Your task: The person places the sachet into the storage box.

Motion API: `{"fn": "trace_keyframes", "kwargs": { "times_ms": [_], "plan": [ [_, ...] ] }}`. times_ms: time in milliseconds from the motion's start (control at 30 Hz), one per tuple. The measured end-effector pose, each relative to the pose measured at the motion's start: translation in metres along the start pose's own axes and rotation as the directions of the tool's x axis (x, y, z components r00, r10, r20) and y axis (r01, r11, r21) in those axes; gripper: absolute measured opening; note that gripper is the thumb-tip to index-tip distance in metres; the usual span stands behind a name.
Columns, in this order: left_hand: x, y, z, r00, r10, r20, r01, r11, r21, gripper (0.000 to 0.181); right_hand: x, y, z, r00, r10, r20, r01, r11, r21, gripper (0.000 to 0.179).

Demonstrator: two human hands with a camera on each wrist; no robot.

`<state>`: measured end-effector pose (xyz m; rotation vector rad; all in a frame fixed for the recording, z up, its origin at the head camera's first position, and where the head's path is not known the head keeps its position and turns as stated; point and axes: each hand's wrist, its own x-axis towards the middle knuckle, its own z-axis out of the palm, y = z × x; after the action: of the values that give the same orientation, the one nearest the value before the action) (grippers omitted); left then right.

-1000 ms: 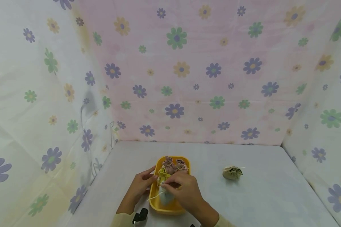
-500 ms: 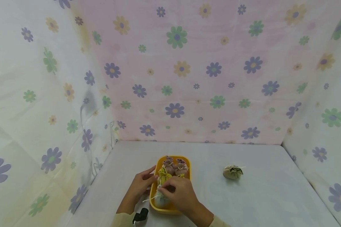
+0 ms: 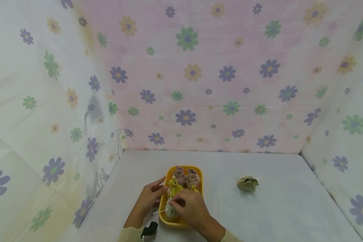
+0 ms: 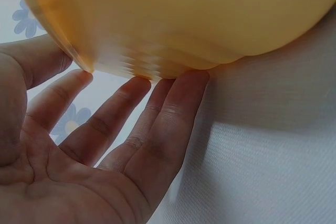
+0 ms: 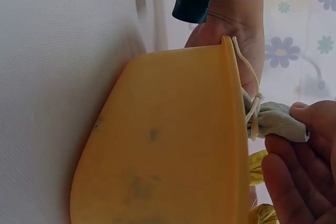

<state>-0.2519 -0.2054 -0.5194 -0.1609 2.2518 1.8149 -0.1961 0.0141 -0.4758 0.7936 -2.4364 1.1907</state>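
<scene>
My right hand (image 3: 193, 205) pinches the gathered neck of a pale grey-green drawstring pouch (image 5: 278, 121) between thumb and fingers. The pouch's body sits inside the near-left corner of a yellow plastic tub (image 5: 168, 129), and its white cord hangs over the rim. At the tub's left side, the fingertips of my left hand (image 3: 149, 196) rest against the outer wall, with the fingers mostly straight and the thumb at the rim. Two yellow pouches (image 3: 174, 188) lie in the middle of the tub, the right one partly hidden by my right hand. Behind them are two mauve pouches (image 3: 179, 176).
An olive-green pouch (image 3: 247, 184) lies by itself on the white table (image 3: 278, 208) to the right of the tub. A dark device (image 3: 149, 229) is worn at my left wrist. Flower-printed cloth walls (image 3: 199, 97) enclose the table at the back and sides.
My right hand has shifted slightly left with the grey-green pouch, bringing it against the tub's left side, then has stayed nearly still. My left hand keeps its place.
</scene>
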Motion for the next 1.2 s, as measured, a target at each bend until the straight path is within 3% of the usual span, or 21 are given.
{"fn": "trace_keyframes", "kwargs": {
  "times_ms": [433,667,900,1200],
  "plan": [
    [0.0,0.0,-0.001,1.0,-0.014,-0.011,0.015,1.0,0.011,0.073,-0.004,-0.006,-0.012,0.998,0.05,0.03,-0.049,0.998,-0.051,0.028],
    [0.002,-0.001,-0.001,1.0,-0.025,-0.019,0.025,0.999,0.02,0.073,-0.008,0.004,-0.025,0.991,0.03,-0.133,-0.047,0.991,-0.127,0.027],
    [0.002,0.0,0.0,0.999,-0.023,-0.026,0.023,0.999,0.032,0.074,-0.009,0.021,-0.045,0.948,0.004,-0.317,-0.091,0.961,-0.26,0.028],
    [0.002,0.002,0.001,0.999,-0.036,-0.029,0.036,0.999,0.027,0.074,-0.016,0.048,-0.071,0.908,0.055,-0.415,-0.186,0.941,-0.283,0.039]
  ]
}}
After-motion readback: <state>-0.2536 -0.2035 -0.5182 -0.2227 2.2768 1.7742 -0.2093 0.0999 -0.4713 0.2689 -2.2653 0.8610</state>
